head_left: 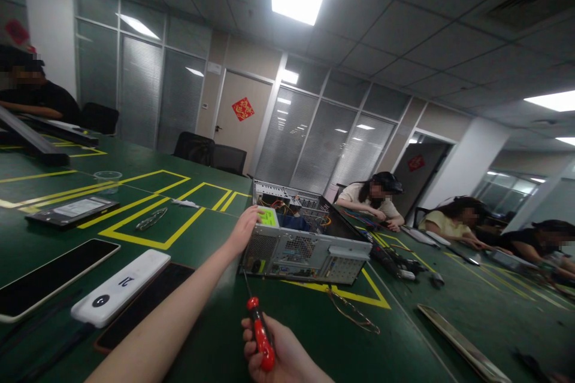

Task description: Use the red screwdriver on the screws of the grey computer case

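Note:
An opened metal computer case (323, 254) lies on its side in front of me, its inside and wires showing. My left hand (246, 228) grips its near left corner, fingers curled over the edge beside a power supply with a bright green label (268, 217). In my right hand (274, 347) is a screwdriver (259, 332) with a red and black handle, held low in front of the case. Its thin shaft points up toward the lower left corner of the back panel; whether the tip touches is too small to tell.
Left on the green table (211, 317) are a hard drive (74, 209), a phone (54, 278), a white power bank (121, 287), a dark phone (148, 305) and a plastic cup (108, 179). Glasses (353, 311) lie before the case. Co-workers sit at the right and far left.

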`<state>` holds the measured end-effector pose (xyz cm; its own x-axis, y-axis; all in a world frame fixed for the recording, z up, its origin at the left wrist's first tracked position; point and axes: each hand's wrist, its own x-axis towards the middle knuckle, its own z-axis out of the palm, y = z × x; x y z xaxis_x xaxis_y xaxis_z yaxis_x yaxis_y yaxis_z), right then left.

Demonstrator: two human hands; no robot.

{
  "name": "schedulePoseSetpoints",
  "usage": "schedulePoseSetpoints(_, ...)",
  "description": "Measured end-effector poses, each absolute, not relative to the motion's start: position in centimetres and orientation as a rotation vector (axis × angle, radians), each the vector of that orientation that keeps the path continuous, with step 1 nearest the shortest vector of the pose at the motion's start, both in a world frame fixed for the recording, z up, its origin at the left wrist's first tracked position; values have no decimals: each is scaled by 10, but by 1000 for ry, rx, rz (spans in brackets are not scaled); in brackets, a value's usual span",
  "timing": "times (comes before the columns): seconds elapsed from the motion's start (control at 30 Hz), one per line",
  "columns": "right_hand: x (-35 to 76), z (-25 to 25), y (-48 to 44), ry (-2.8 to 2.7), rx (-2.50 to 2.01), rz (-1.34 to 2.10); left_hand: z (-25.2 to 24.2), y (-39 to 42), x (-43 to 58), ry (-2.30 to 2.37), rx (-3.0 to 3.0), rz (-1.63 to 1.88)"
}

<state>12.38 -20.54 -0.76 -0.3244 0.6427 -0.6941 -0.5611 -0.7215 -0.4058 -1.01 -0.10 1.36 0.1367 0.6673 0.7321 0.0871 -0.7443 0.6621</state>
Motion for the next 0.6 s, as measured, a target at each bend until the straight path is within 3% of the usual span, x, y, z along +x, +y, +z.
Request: schedulePoseSetpoints(0.6,109,-20,-201,-187,-1247,2035,12,1,-8,738,1973,1669)
